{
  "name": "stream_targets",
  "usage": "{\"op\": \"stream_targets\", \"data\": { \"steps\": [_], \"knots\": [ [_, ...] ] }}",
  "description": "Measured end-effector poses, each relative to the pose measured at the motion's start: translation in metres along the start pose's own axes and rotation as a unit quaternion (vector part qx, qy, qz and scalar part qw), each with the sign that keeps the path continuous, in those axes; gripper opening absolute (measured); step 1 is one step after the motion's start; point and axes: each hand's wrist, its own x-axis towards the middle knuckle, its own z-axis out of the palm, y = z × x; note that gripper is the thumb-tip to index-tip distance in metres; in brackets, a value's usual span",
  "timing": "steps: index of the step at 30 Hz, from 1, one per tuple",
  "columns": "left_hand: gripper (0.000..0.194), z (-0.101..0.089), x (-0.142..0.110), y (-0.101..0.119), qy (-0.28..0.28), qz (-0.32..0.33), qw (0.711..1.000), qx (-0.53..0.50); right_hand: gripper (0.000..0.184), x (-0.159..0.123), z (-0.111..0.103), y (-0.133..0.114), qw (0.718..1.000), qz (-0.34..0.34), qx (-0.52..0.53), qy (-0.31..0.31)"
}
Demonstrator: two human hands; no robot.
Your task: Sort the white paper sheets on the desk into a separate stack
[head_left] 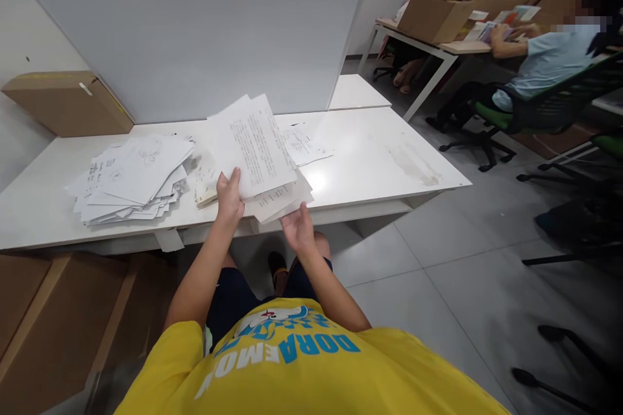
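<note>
In the head view, saw a white panel standing along the back of the worktop, blocking the view beyond. Noted an untidy paper pile at left, and loose sheets partly hidden behind the printed sheets. Saw a co-worker at far right, seated on an office chair. Had hands apart: clamped the printed sheets, above the worktop's front edge, with the left hand; had the right hand at their lower edge, but could not tell whether closed. Found a cardboard box on the worktop's left end, cardboard cartons lower down, and stacked boxes on the far desk; could not see contents.
</note>
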Motion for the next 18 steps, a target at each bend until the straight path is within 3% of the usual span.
{"op": "stream_targets", "data": {
  "steps": [4, 8, 12, 18],
  "knots": [
    [0.062, 0.012, -0.041, 0.011, -0.011, -0.006, 1.0, 0.018, 0.06, -0.02, 0.008, 0.013, 0.999, -0.01, -0.011, 0.039],
    [0.073, 0.019, -0.073, 0.02, -0.014, 0.012, 1.0, 0.018, 0.059, -0.024, 0.011, 0.006, 0.998, -0.021, -0.018, 0.061],
    [0.078, 0.022, -0.098, 0.019, 0.013, 0.036, 0.999, 0.027, 0.064, -0.032, 0.019, -0.008, 0.999, -0.033, -0.011, 0.03],
    [0.077, 0.025, -0.115, 0.014, 0.055, 0.076, 0.992, 0.079, 0.092, -0.049, 0.021, -0.023, 0.999, -0.032, -0.026, -0.02]
  ]
}}
